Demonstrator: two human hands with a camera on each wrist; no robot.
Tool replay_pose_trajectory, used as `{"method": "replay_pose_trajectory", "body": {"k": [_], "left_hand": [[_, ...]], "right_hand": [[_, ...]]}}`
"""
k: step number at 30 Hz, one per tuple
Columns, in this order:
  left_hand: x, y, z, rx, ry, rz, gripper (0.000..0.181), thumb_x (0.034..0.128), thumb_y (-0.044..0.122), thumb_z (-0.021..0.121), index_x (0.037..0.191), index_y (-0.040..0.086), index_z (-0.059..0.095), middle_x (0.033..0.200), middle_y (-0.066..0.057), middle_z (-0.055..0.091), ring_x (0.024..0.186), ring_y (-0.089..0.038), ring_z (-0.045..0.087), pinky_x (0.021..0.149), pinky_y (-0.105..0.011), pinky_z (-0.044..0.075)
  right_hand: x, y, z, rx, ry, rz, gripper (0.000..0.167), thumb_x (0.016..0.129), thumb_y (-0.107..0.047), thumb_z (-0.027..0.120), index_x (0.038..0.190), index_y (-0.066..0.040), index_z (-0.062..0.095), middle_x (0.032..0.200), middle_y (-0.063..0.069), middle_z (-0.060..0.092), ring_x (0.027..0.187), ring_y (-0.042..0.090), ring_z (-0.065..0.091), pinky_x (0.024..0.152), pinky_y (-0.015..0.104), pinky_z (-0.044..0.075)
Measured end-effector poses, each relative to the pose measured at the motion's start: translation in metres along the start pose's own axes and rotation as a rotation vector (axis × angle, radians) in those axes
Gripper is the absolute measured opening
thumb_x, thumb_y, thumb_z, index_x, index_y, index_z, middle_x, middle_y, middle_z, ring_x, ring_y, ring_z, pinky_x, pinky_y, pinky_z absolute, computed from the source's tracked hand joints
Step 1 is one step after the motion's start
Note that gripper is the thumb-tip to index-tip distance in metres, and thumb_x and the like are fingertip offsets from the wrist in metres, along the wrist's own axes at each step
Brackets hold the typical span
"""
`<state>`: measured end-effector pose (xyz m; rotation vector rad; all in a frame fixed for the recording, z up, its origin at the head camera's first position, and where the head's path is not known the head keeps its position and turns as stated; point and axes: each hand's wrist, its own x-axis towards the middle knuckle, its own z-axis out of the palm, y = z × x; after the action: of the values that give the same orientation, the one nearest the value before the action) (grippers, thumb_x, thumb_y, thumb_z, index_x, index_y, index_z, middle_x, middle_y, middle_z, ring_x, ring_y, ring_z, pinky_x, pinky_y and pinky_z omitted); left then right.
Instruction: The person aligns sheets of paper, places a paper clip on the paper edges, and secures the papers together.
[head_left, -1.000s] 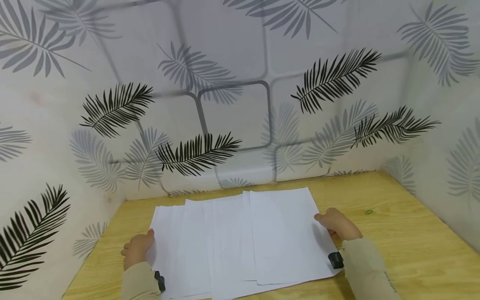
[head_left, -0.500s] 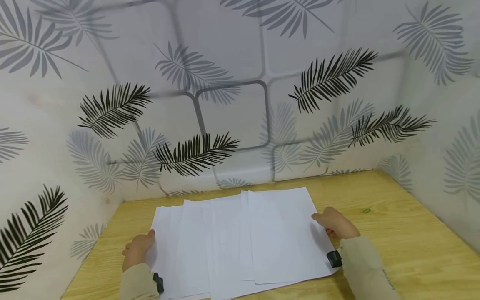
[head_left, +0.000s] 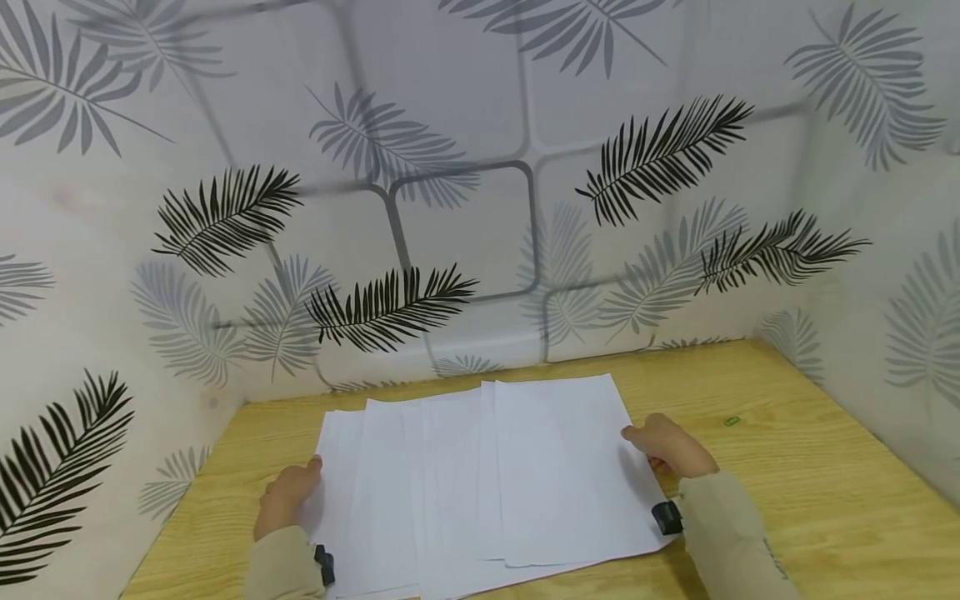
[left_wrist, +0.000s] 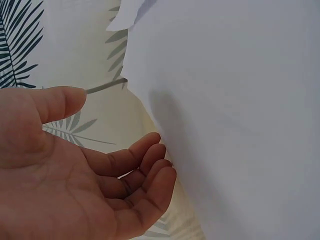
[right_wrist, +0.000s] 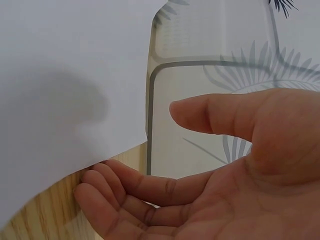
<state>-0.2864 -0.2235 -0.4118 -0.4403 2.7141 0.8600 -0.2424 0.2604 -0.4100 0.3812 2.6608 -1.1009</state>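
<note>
White paper sheets (head_left: 570,475) lie overlapped in a wide spread on the wooden table. At their left edge is my left hand (head_left: 288,497); the left wrist view shows its loosely bent fingers (left_wrist: 159,187) against the edge of the paper (left_wrist: 240,120), thumb held apart. My right hand (head_left: 673,446) is at the right edge of the rightmost sheet. In the right wrist view its bent fingertips (right_wrist: 97,192) meet the lower edge of the paper (right_wrist: 60,100) and the thumb stands away from it. Neither hand pinches a sheet.
A small green clip (head_left: 732,421) lies on the table (head_left: 810,467) to the right of my right hand. Behind and at both sides rise pale walls (head_left: 472,233) with a leaf pattern.
My left hand has moved to the right, and the leftmost sheets have shifted right with it, narrowing the spread. My right hand stays at the right edge, almost unmoved.
</note>
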Motion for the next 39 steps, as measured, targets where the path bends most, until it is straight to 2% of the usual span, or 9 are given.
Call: {"method": "replay_pose_trajectory", "body": {"k": [5, 11, 23, 26, 30, 34, 39], "left_hand": [[-0.007, 0.005, 0.0, 0.023, -0.012, 0.04, 0.068, 0.1007, 0.037, 0.022, 0.133, -0.022, 0.031, 0.136, -0.045, 0.029, 0.125, -0.063, 0.025, 0.104, -0.065, 0.025], [-0.009, 0.01, 0.003, 0.028, -0.027, 0.069, 0.067, 0.1018, 0.036, 0.022, 0.133, -0.022, 0.031, 0.136, -0.043, 0.032, 0.125, -0.061, 0.028, 0.103, -0.064, 0.027], [-0.007, 0.013, 0.009, 0.02, -0.038, 0.084, 0.067, 0.1023, 0.036, 0.022, 0.134, -0.022, 0.031, 0.135, -0.042, 0.036, 0.125, -0.057, 0.035, 0.101, -0.06, 0.033], [-0.003, 0.015, 0.012, 0.023, -0.036, 0.111, 0.066, 0.1022, 0.035, 0.023, 0.132, -0.023, 0.033, 0.133, -0.041, 0.039, 0.123, -0.056, 0.038, 0.1, -0.058, 0.035], [-0.005, 0.023, 0.015, 0.036, -0.031, 0.139, 0.063, 0.1024, 0.031, 0.024, 0.13, -0.025, 0.035, 0.132, -0.042, 0.04, 0.122, -0.056, 0.04, 0.1, -0.058, 0.036], [-0.012, 0.032, 0.018, 0.041, -0.023, 0.131, 0.062, 0.1024, 0.03, 0.025, 0.129, -0.024, 0.036, 0.132, -0.042, 0.04, 0.122, -0.056, 0.039, 0.1, -0.058, 0.035], [-0.009, 0.038, 0.022, 0.046, -0.019, 0.121, 0.061, 0.1024, 0.03, 0.025, 0.129, -0.024, 0.038, 0.132, -0.042, 0.04, 0.122, -0.057, 0.038, 0.1, -0.06, 0.034]], "right_hand": [[0.001, 0.0, 0.001, -0.008, 0.01, -0.01, 0.041, 0.097, -0.022, 0.048, 0.105, 0.018, 0.042, 0.064, 0.007, 0.042, 0.052, 0.014, 0.041, 0.048, 0.023, 0.039], [0.001, -0.001, 0.003, -0.007, 0.019, -0.009, 0.038, 0.096, -0.021, 0.048, 0.102, 0.016, 0.043, 0.066, 0.008, 0.042, 0.054, 0.016, 0.041, 0.049, 0.023, 0.039], [0.001, -0.003, 0.006, -0.027, 0.021, 0.014, 0.042, 0.097, -0.021, 0.048, 0.108, 0.019, 0.042, 0.066, 0.009, 0.042, 0.054, 0.016, 0.041, 0.05, 0.024, 0.039], [0.002, -0.003, 0.006, -0.037, 0.029, 0.01, 0.042, 0.096, -0.021, 0.049, 0.106, 0.019, 0.043, 0.067, 0.01, 0.043, 0.054, 0.017, 0.043, 0.05, 0.024, 0.04], [0.002, -0.003, 0.005, -0.043, 0.034, 0.005, 0.041, 0.096, -0.021, 0.049, 0.104, 0.019, 0.043, 0.066, 0.01, 0.044, 0.054, 0.017, 0.044, 0.049, 0.024, 0.041], [0.001, -0.004, 0.006, -0.034, 0.026, 0.013, 0.043, 0.097, -0.021, 0.048, 0.108, 0.02, 0.042, 0.067, 0.01, 0.044, 0.055, 0.017, 0.043, 0.05, 0.025, 0.041], [0.001, -0.004, 0.006, -0.025, 0.023, 0.009, 0.044, 0.096, -0.021, 0.047, 0.11, 0.021, 0.041, 0.067, 0.01, 0.043, 0.054, 0.017, 0.042, 0.05, 0.025, 0.041]]}}
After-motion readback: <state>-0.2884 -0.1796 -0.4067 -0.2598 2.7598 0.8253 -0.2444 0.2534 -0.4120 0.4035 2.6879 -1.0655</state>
